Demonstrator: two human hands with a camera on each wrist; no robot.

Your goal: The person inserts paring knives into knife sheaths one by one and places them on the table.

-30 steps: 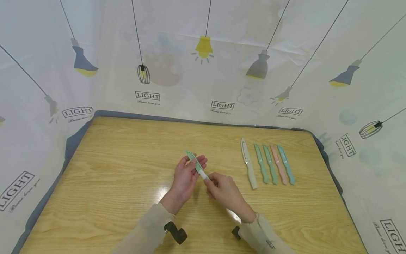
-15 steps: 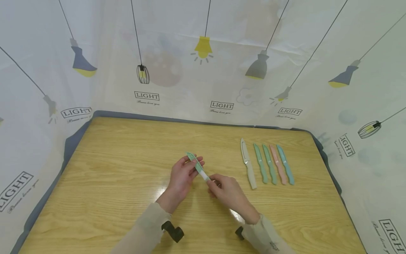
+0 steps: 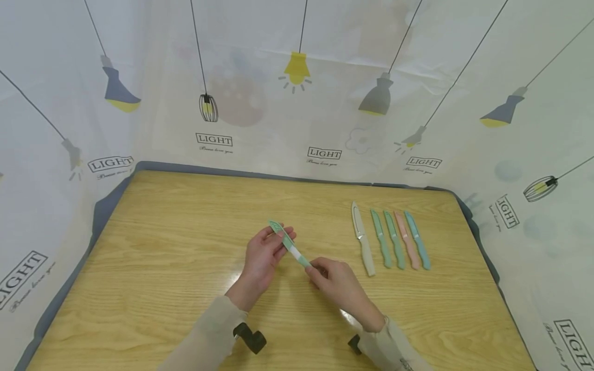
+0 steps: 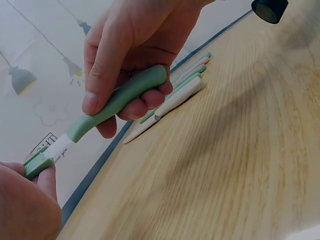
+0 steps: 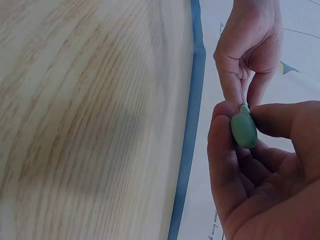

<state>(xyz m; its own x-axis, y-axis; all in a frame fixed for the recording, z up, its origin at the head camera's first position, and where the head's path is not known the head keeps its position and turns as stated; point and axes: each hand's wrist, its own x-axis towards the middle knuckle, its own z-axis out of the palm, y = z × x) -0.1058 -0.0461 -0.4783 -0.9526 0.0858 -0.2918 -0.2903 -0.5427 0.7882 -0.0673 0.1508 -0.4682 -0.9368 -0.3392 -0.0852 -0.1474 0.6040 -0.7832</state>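
A small green knife is held between both hands above the table, slanting in the head view. My left hand [image 3: 262,255] pinches its green blade sheath [image 3: 289,242] between thumb and fingers. My right hand [image 3: 343,286] grips the green knife handle [image 4: 120,102], thumb along one side and fingers curled on the other. A short white stretch of blade [image 4: 58,146] shows between sheath and handle; the rest of the blade is inside the sheath. In the right wrist view the rounded handle end [image 5: 244,130] points toward the camera.
To the right on the wooden table [image 3: 185,216] lie several knives in a row: a larger cream one [image 3: 364,242], two green ones [image 3: 381,239], a pink one [image 3: 407,241] and a blue one [image 3: 418,241]. A lamp-patterned cloth [image 3: 260,129] encloses the table's back and sides.
My left hand has drifted left with the sheath, while my right hand has moved slightly right and down. More of the green handle shows ahead of my right fingers now.
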